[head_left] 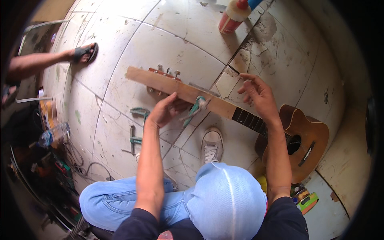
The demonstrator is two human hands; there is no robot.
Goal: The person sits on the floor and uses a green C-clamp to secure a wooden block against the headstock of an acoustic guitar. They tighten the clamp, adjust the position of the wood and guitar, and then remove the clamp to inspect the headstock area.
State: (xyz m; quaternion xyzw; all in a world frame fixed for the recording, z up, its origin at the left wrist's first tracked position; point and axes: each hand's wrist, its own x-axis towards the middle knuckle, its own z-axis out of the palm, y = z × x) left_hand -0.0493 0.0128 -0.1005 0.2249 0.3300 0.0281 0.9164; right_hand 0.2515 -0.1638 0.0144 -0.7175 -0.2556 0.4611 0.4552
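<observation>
An acoustic guitar [320,134] lies at the right, its neck reaching left across the floor. A flat, light wooden board [152,80] lies along the neck, over part of the headstock [162,73] with its tuning pegs. A green C-clamp [196,108] sits around the board and neck near the middle. My left hand [164,110] is closed on the near edge of the wooden board, left of the clamp, with its thumb on top. Beyond the fretboard [250,120], my right hand [258,94] hovers with bent fingers apart, seemingly holding nothing.
Two more green clamps [139,111] lie on the tiled floor [116,116] left of my shoe [212,144]. A glue bottle [236,16] stands far off by broken tiles. Another person's sandalled foot [85,54] is at the left, above a water bottle [56,134] and cables [82,170].
</observation>
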